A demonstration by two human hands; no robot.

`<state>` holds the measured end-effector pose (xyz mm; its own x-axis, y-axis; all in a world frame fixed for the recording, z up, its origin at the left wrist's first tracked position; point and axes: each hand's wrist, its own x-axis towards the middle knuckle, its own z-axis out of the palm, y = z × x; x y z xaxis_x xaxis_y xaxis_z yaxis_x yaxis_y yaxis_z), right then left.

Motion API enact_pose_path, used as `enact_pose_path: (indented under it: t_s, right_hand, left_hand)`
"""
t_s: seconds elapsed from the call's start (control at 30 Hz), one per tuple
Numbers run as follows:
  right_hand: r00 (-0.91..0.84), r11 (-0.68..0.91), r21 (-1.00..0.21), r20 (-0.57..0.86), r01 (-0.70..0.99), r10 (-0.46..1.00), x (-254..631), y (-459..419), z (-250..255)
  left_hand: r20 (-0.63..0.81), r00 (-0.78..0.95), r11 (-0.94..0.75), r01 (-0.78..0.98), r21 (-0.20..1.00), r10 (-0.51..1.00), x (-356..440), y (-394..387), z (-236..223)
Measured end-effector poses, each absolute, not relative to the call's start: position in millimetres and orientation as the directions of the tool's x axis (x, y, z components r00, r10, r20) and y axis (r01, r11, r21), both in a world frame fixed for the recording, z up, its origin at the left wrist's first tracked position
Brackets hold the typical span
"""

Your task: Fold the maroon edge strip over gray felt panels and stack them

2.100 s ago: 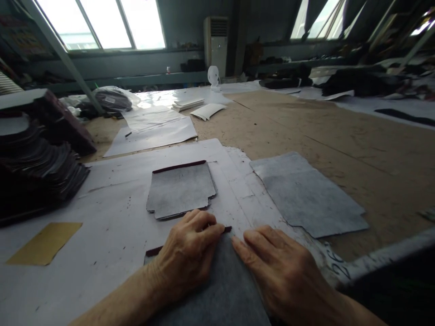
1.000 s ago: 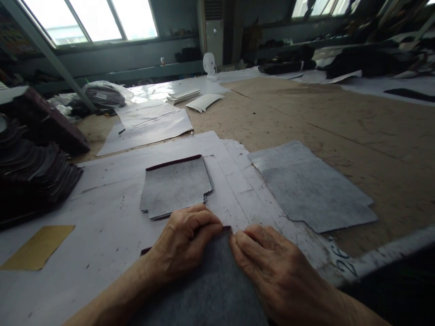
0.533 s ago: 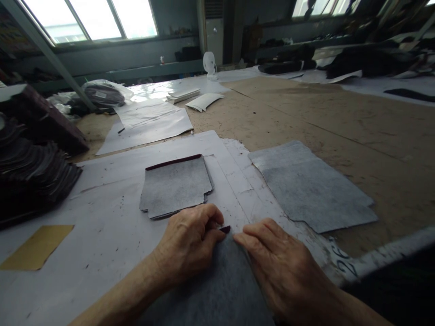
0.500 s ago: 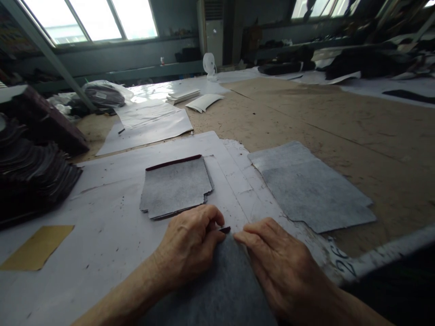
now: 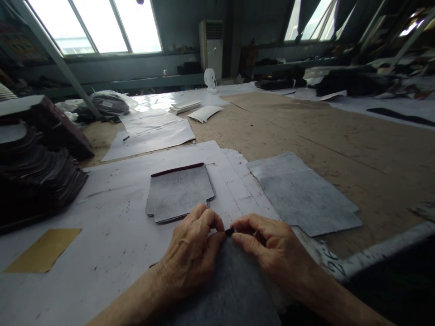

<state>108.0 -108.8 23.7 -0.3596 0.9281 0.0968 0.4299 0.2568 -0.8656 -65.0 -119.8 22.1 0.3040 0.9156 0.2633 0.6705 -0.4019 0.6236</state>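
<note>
A grey fabric panel [image 5: 231,285] lies under my hands at the table's near edge. Its far edge is folded over into a narrow dark strip [image 5: 230,232]. My left hand [image 5: 195,242] pinches this folded edge between thumb and fingers. Just to the right, my right hand [image 5: 267,242] is closed on the same edge, thumb below and fingertips above. Beyond my left hand sits a small stack of grey panels [image 5: 180,190], the top one with a dark red folded strip along its far side. Another grey panel [image 5: 306,194] lies flat at the right.
At the left stands a tall stack of dark pieces [image 5: 44,172], with a yellowish card [image 5: 42,251] nearer me. White sheets [image 5: 152,140] and a small white fan [image 5: 210,80] are farther back. The table's pale edge [image 5: 384,249] runs along the right front.
My right hand has lifted its fingertips and now pinches the folded edge closer to my left hand. The camera view has tilted up slightly.
</note>
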Motion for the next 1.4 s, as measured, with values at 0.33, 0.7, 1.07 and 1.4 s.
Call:
enact_pose_path:
  t_s: [0.33, 0.7, 1.07, 1.4]
  right_hand:
    - [-0.327, 0.030, -0.920, -0.108, 0.390, 0.939, 98, -104, 30]
    - [-0.450, 0.341, -0.821, 0.116, 0.459, 0.886, 93, -110, 38]
    - [-0.390, 0.196, -0.850, -0.012, 0.488, 0.921, 99, -64, 49]
    - [-0.311, 0.360, -0.726, 0.209, 0.586, 0.927, 43, 5, 53]
  left_hand:
    - [0.090, 0.155, -0.156, 0.490, 0.858, 0.984, -65, -118, 32]
    - [0.201, 0.142, -0.246, 0.616, 0.749, 0.969, -64, -124, 29]
    - [-0.122, 0.230, 0.015, 0.419, 0.908, 0.966, -88, -126, 42]
    - [-0.019, -0.120, 0.085, 0.574, 0.814, 0.993, -173, -76, 64]
